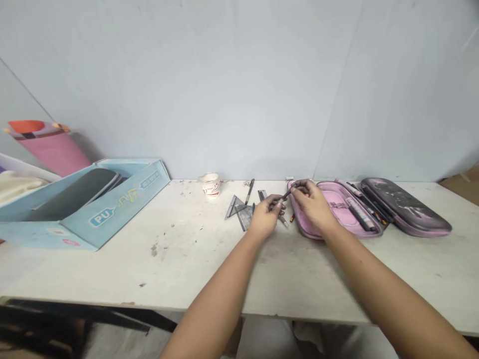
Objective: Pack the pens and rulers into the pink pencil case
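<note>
Left hand (265, 213) and right hand (311, 200) both pinch a slim dark pen (286, 196) near the left edge of the pink pencil case (346, 216).

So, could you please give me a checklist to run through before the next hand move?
1. Left hand and right hand both on the dark pen-like item: ok.
2. Item capped: cannot tell, too small and partly covered.
3. Pink case open: ok.
4. Space beside left hand clear: not ok, set squares lie there.
5. Paper cup upright, apart from both hands: ok.
</note>
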Motion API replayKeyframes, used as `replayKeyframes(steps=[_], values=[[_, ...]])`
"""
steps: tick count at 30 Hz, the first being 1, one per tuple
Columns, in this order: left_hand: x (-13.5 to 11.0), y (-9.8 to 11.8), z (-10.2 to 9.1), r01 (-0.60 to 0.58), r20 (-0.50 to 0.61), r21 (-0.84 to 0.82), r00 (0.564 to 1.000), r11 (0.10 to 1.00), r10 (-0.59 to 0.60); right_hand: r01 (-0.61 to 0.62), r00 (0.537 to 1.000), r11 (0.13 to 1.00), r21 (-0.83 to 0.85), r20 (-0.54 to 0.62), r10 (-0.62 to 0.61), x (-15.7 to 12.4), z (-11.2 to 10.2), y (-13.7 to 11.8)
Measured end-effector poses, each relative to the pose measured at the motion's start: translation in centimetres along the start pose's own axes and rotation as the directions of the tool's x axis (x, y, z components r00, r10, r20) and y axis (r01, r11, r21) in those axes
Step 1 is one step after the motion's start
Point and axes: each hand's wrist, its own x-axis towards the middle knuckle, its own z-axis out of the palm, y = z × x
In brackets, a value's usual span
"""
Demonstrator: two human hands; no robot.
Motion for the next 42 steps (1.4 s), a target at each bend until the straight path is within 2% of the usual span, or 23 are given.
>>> replayKeyframes(steps=[4,6,9,12,14,17,19,21,22,24,27,29,32,34,36,39,42], values=[[-0.5,0.2,0.2,-0.03,0.034,0.101,0.999,0.994,0.026,0.138,0.988,0.977,-0.165,-0.041,-0.147,-0.7,0.0,0.3],[-0.6,0.3,0.3,-0.055,0.057,0.138,0.997,0.989,0.047,0.184,0.981,0.941,-0.285,-0.007,-0.194,-1.3,0.0,0.4],[-0.7,0.3,0.4,-0.107,0.107,0.198,0.99,0.974,0.087,0.304,0.95,0.835,-0.459,0.084,-0.299,-2.1,0.2,0.7],[-1.0,0.3,0.6,-0.159,0.133,0.252,0.983,0.954,0.128,0.393,0.914,0.734,-0.554,0.147,-0.379,-2.4,0.4,1.1],[-1.1,0.1,0.7,-0.191,0.139,0.284,0.978,0.939,0.157,0.417,0.903,0.704,-0.575,0.176,-0.392,-2.5,0.6,1.2],[-1.1,0.0,0.7,-0.201,0.112,0.332,0.978,0.922,0.173,0.417,0.907,0.711,-0.565,0.215,-0.361,-2.4,0.6,1.1],[-0.8,0.0,0.6,-0.166,0.047,0.325,0.986,0.931,0.16,0.369,0.929,0.738,-0.565,0.218,-0.298,-2.4,0.5,0.7],[-0.4,0.3,0.3,-0.144,-0.047,0.249,0.986,0.958,0.16,0.301,0.953,0.735,-0.607,0.206,-0.221,-2.4,0.6,0.2],[-0.2,0.5,0.1,-0.144,-0.096,0.196,0.982,0.97,0.166,0.279,0.96,0.706,-0.651,0.21,-0.185,-2.4,0.7,0.0],[0.1,0.9,-0.3,-0.152,-0.169,0.093,0.972,0.984,0.166,0.289,0.955,0.587,-0.756,0.27,-0.122,-2.7,1.3,-0.3],[0.2,1.3,-0.7,-0.137,-0.213,0.013,0.967,0.99,0.137,0.38,0.911,0.396,-0.836,0.412,-0.005,-3.2,2.4,-0.4],[0.3,1.3,-0.9,-0.136,-0.217,0.019,0.967,0.991,0.137,0.414,0.89,0.344,-0.843,0.454,0.042,-3.4,2.9,-0.3],[0.5,0.9,-1.1,-0.127,-0.212,0.107,0.966,0.986,0.147,0.371,0.916,0.369,-0.852,0.402,0.008,-3.1,2.4,-0.2],[0.7,0.6,-1.2,-0.106,-0.206,0.213,0.967,0.971,0.151,0.293,0.955,0.451,-0.843,0.284,-0.09,-2.4,1.2,-0.1],[0.7,0.3,-1.3,-0.09,-0.189,0.351,0.968,0.932,0.165,0.228,0.969,0.571,-0.789,0.124,-0.215,-1.7,-0.4,0.2],[0.5,0.2,-1.4,-0.088,-0.136,0.556,0.971,0.827,0.195,0.195,0.934,0.73,-0.655,-0.103,-0.341,-0.8,-2.5,0.7],[0.0,0.5,-1.3,-0.079,-0.092,0.718,0.974,0.692,0.207,0.213,0.908,0.777,-0.592,-0.173,-0.381,-0.5,-3.4,1.2]])
